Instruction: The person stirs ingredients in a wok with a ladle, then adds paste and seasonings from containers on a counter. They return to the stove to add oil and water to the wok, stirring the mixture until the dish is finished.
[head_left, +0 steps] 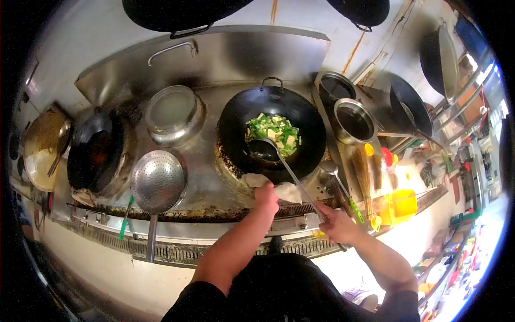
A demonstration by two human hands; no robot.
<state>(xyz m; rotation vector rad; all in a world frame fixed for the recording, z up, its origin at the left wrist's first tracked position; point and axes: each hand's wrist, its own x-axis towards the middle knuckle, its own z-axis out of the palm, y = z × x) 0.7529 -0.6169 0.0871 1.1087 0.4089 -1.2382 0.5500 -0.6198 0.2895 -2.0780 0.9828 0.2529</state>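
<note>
A large black wok (pixel 241 115) sits on the steel stove, with chopped greens and pale yellow pieces (pixel 273 131) in it. My left hand (pixel 265 198) is closed on a light cloth (pixel 289 192) at the wok's near rim. The rim under the cloth is hidden. My right hand (pixel 335 224) grips the long handle of a ladle (pixel 292 174). The ladle's dark bowl rests inside the wok, against the near left side of the food.
Left of the wok are a perforated strainer (pixel 157 180), an upturned metal pot (pixel 171 112) and another dark wok (pixel 96 153). Metal pots (pixel 355 121), a bamboo brush (pixel 362 177) and a yellow container (pixel 404 203) stand on the right. More woks hang above.
</note>
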